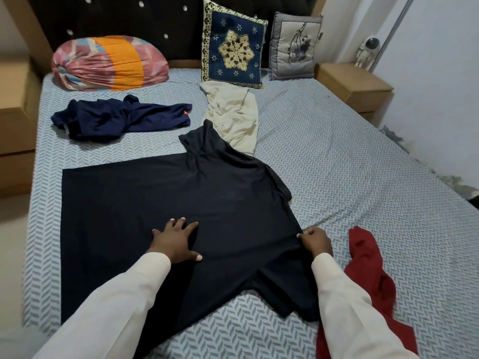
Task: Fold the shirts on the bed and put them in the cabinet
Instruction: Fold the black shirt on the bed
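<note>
The wide bed with the blue-grey herringbone sheet point(337, 151) is carrying everything, and the large black cotton shirt point(155, 198) is lying spread almost flat across its near half. Its straight hem is facing left, one short sleeve is reaching toward the far side and the other is trailing toward the near edge. Three smaller garments are waiting unfolded: a crumpled navy blue shirt point(116, 120) at far left, a rumpled cream shirt point(233, 120) meeting the black shirt's far sleeve, and a heaped dark red shirt point(368, 275) just beside the right forearm. The left hand point(173, 242) is resting flat on the middle of the black shirt, its fingers point(190, 228) spreading wide and pressing the cloth down. The right hand point(317, 242) is curling at the shirt's right-hand edge, its fingers point(308, 232) pinching the fabric there. The likely trouble from here is the thin cloth sliding or wrinkling under the flat palm when the pinched edge is drawn over, giving a crooked fold; the bunched far sleeve could also be getting trapped inside. The black shirt is lying directly under the left fingers and caught between the right ones.
</note>
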`<state>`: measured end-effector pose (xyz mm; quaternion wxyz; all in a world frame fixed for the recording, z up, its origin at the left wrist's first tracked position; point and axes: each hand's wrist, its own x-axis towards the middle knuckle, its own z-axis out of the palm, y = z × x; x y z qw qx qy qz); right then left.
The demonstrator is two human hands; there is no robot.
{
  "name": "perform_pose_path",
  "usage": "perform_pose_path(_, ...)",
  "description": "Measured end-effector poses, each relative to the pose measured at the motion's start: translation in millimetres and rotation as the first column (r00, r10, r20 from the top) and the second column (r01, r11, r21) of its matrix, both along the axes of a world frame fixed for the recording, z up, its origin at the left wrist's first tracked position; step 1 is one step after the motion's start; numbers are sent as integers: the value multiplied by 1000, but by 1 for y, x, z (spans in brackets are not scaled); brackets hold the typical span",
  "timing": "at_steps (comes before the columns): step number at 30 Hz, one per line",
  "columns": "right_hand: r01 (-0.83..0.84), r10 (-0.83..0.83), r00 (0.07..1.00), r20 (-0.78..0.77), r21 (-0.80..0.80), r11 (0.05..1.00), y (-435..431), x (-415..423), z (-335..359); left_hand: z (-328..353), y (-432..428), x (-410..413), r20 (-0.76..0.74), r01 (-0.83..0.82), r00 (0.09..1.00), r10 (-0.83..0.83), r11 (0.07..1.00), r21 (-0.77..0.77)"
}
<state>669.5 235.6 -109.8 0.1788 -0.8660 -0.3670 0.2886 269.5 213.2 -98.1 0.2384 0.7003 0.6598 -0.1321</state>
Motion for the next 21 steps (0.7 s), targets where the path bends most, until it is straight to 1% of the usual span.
perform_pose_path(2, 3, -3, 1000, 7, 21, 1000, 13, -7, 3, 8, 10, -3, -2, 2, 1000, -2, 999, 46)
perform_pose_path(5, -74, 72, 997, 19, 158, 985, 51, -21, 9, 15, 31, -8, -40, 1, 999, 4, 990, 142)
perform_pose_path(7, -104, 108, 994, -10, 208, 973, 81, -28, 13, 18, 46, -10, -72, -4, 997, 15, 988, 154)
perform_pose_path(8, -111, 121, 992, -35, 210, 971, 99, -31, 14, 18, 55, -12, -79, -13, 997, 24, 991, 136)
perform_pose_path(10, -151, 165, 984, -70, 171, 974, 132, -34, 15, 18, 68, -13, -92, -16, 996, 23, 997, 76)
perform_pose_path(13, -225, 225, 970, -94, 13, 974, 170, -33, 9, 16, 78, -14, -102, -37, 994, 34, 999, -25)
perform_pose_path(15, -244, 241, 969, -57, -56, 968, 192, -20, -7, 13, 84, -16, -129, -49, 991, 43, 998, -44)
perform_pose_path(17, -174, 175, 984, 28, -36, 984, 202, -10, -13, 14, 90, -15, -182, -31, 983, 24, 999, -32)
perform_pose_path(19, -54, 53, 996, 71, 16, 998, 201, -20, -3, 17, 96, -13, -231, -29, 973, 21, 999, -29)
perform_pose_path(21, -25, 15, 990, 144, 68, 997, 206, -43, 10, 17, 104, -8, -264, -32, 964, 20, 999, -43)
